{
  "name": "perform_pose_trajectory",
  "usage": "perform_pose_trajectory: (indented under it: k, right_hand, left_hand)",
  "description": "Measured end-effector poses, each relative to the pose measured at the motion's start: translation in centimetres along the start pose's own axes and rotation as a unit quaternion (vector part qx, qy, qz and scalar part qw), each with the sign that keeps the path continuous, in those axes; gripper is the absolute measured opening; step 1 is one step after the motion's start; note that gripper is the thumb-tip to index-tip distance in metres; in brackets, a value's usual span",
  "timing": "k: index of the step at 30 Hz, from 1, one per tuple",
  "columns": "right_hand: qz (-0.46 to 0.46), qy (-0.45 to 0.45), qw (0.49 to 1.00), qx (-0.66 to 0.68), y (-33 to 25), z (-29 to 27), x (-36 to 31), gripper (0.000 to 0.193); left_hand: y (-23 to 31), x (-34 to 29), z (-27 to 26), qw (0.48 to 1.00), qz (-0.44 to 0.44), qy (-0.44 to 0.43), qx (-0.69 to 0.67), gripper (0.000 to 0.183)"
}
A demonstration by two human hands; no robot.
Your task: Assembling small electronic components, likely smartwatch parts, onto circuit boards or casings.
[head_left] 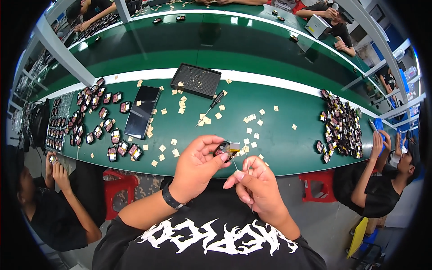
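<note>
On the green table (288, 148), a black tray (193, 93) holds pale crumbs (194, 82). Over the near side, the left fingers (215, 163) are clamped on a small black device (228, 149), any writing illegible; the right fingers (250, 181) pinch a thin metal tool (247, 162).

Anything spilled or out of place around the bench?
Yes: small pale squares lie scattered across the green bench rather than gathered, and similar bits litter the floor by a red stool. A screwdriver lies loose among the squares; no obvious damage shows.
</note>
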State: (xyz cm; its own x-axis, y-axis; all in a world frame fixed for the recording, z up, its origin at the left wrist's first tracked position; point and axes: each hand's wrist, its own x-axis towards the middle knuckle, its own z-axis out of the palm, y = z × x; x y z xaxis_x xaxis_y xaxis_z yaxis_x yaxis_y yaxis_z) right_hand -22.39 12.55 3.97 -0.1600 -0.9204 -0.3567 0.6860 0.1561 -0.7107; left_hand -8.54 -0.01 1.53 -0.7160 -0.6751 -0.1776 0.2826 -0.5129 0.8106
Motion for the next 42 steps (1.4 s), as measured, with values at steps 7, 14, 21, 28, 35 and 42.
perform_pose_trajectory:
  k: [7, 14, 21, 28, 35, 42]
  right_hand:
    - [0.007, 0.005, 1.0, 0.016, 0.3, -0.1, 0.3, 0.017]
    - [-0.017, 0.053, 0.998, 0.019, 0.7, 0.4, 0.8, 0.017]
    - [-0.092, 0.091, 0.989, -0.068, 2.3, 0.4, 1.3, 0.018]
    - [-0.183, 0.113, 0.967, -0.133, 2.6, -1.0, 1.4, 0.021]
    - [-0.215, 0.102, 0.937, -0.257, 1.6, -1.1, 2.6, 0.036]
    - [-0.227, 0.129, 0.866, -0.426, 0.8, -1.3, 2.3, 0.008]
  left_hand:
    - [-0.4, -0.5, -0.1, 0.998, 0.044, -0.022, 0.033, 0.035]
    - [-0.5, -0.9, 0.2, 0.998, 0.037, -0.023, 0.052, 0.034]
    - [-0.5, -0.4, -0.2, 0.996, -0.007, 0.002, 0.084, 0.037]
    - [-0.2, -0.3, -0.5, 0.996, -0.074, 0.027, -0.033, 0.039]
    - [-0.8, -0.3, -1.0, 0.998, -0.045, -0.013, 0.049, 0.033]
    - [-1.3, -0.2, -1.3, 0.997, -0.038, -0.029, 0.063, 0.024]
